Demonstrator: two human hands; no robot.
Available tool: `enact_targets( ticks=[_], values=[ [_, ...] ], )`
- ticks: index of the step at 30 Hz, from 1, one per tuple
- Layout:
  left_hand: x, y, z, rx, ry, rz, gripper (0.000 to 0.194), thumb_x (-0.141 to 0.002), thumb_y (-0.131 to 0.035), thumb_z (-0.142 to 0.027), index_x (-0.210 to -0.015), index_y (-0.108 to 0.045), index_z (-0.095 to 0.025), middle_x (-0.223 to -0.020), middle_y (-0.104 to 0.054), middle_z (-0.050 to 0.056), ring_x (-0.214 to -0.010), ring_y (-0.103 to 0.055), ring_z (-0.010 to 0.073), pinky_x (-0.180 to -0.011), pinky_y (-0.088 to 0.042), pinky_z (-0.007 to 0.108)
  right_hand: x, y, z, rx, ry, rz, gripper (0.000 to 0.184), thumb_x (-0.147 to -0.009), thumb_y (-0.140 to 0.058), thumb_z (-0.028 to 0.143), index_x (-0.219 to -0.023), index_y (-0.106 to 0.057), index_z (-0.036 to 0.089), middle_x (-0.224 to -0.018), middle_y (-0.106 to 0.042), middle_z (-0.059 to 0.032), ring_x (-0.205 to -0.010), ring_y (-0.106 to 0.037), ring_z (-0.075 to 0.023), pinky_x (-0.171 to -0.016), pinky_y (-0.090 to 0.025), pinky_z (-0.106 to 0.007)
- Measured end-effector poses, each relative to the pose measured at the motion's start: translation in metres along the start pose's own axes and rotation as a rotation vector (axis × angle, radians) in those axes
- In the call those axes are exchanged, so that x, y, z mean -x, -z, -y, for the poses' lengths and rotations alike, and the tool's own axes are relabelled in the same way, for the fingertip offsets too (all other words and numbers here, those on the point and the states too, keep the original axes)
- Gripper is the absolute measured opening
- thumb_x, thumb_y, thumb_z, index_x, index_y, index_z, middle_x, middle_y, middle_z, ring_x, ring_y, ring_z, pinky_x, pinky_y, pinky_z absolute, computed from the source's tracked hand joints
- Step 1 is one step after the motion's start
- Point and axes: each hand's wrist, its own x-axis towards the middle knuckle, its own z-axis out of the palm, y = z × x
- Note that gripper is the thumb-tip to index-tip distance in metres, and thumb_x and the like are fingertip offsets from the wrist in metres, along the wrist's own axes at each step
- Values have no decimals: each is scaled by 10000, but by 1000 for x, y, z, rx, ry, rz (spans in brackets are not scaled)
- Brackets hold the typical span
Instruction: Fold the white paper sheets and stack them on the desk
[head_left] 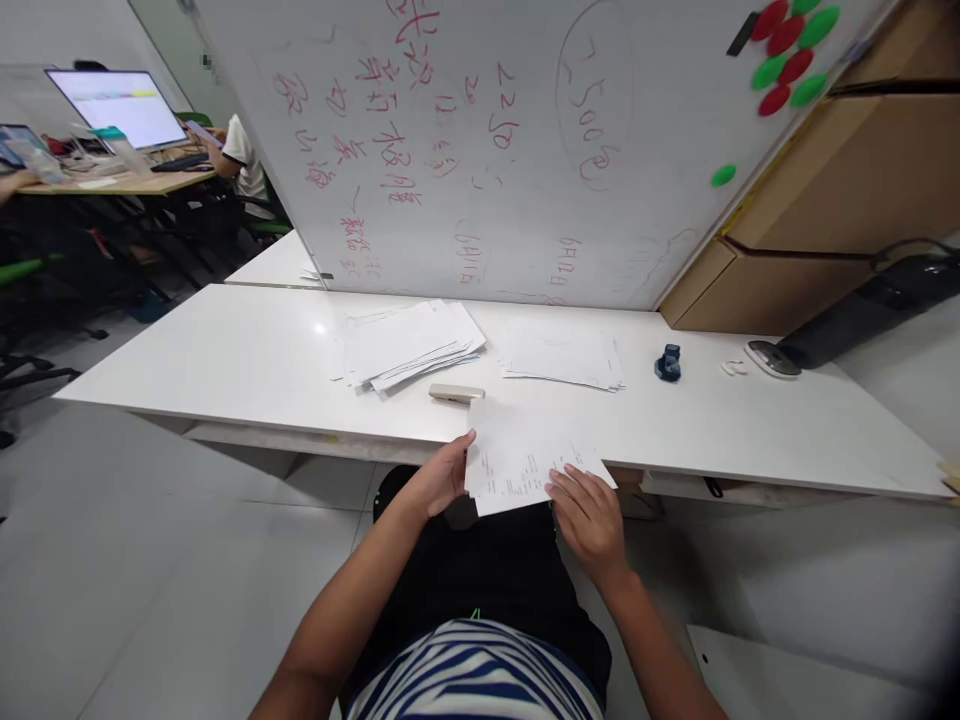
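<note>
Holding printed sheets [525, 455] in both hands at the near edge of the counter [210, 350]

Pinching the left edge of the printed sheets in the fingers of the left hand [448, 475], with thumb up at the margin and the rest of the fingers mostly hidden behind the paper. Laying the fingers of the right hand [591, 520] across the printed face, toward the lower right, slightly bent and a little apart. Cannot tell whether the right thumb presses from beneath. Keeping the printed sheets tilted over the lap, with far edge reaching over the counter and near edge out past it.

On the counter: noting a slim beige object [456, 393] just beyond the upper left corner of the printed sheets. Behind it, to the left, noting a loose, fanned paper stack [420, 345]; to the right, apart from that one, a neater paper pile [559, 350]. Farther right, in order: a small dark blue object [667, 363], small white pieces [733, 368] and a computer mouse [772, 358].

Beyond the papers: recording a whiteboard [450, 210] with red handwriting, plus red and green magnets [795, 60] at upper right. Noting cardboard boxes [847, 180] beside it. At far left, noting a lit monitor [120, 105] on another desk [161, 182], and a person [247, 165] in a white top near it.
</note>
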Motion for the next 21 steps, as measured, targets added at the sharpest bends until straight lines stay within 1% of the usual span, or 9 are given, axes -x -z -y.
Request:
enact_targets(
  ticks=[3, 6, 9, 11, 12, 14, 15, 18, 21],
  values=[
    [-7, 1, 6, -142, -17, -102, 510, -839, -607, -524, -1192, -604, -156, -1147, -676, 144, -1032, -645, 286, -856, -522, 411, 13, -2, 2, 2, -42, 0, 227, -880, -546, 288, -1012, -690, 403, -1190, -674, 19, -1230, -552, -273, -1084, -340, -566],
    [-11, -4, 13, -295, -103, -223, 537, -784, -690, -499, -1182, -606, -148, -1112, -693, 128, -1001, -652, 281, -882, -504, 425, 19, -1, 4, 40, -26, -2, 207, -863, -582, 327, -1018, -679, 422, -1214, -661, 29, -1237, -542, -280, -1111, -297, -576],
    [-10, -8, 18, -347, -147, -238, 527, -788, -670, -530, -1125, -635, -127, -1064, -707, 124, -994, -652, 287, -877, -504, 422, 19, 2, 5, 81, -68, -56, 229, -789, -671, 424, -1017, -672, 402, -1253, -639, 3, -1278, -491, -326, -1139, -205, -618],
    [-8, -8, 19, -339, -138, -233, 510, -781, -679, -528, -1081, -653, -116, -1039, -714, 124, -981, -657, 285, -866, -509, 410, 16, 5, 4, 42, -183, -190, 324, -767, -683, 460, -1075, -646, 367, -1316, -591, -37, -1324, -428, -344, -1138, -189, -627],
    [-7, -8, 20, -336, -129, -234, 501, -772, -692, -521, -1060, -660, -113, -1032, -717, 125, -971, -660, 284, -857, -513, 404, 13, 7, 3, -20, -269, -268, 386, -774, -669, 467, -1138, -613, 350, -1353, -556, -59, -1334, -411, -339, -1129, -221, -617],
    [-4, -8, 20, -332, -124, -233, 481, -751, -720, -506, -1019, -670, -110, -1017, -721, 126, -945, -668, 280, -828, -523, 392, 6, 14, 1, -235, -478, -377, 515, -791, -639, 482, -1261, -511, 316, -1385, -509, -102, -1306, -445, -319, -1077, -341, -574],
    [-2, -7, 21, -328, -124, -223, 474, -743, -732, -499, -1007, -674, -110, -1012, -723, 127, -935, -671, 280, -814, -529, 389, 2, 18, -1, -372, -578, -384, 562, -789, -635, 499, -1288, -471, 299, -1367, -517, -120, -1265, -489, -308, -1033, -403, -543],
    [1, -8, 21, -311, -131, -177, 462, -727, -754, -478, -1001, -684, -112, -1018, -723, 126, -938, -674, 281, -801, -540, 385, -6, 30, -8, -712, -770, -257, 606, -746, -664, 552, -1245, -466, 271, -1246, -603, -122, -1124, -599, -286, -905, -506, -461],
    [5, -11, 20, -302, -117, -142, 461, -719, -769, -457, -1017, -693, -113, -1059, -716, 129, -981, -666, 288, -828, -541, 391, -7, 33, -12, -848, -823, -117, 597, -734, -695, 542, -1229, -482, 285, -1245, -621, -86, -1124, -605, -262, -867, -518, -399]
  ],
)
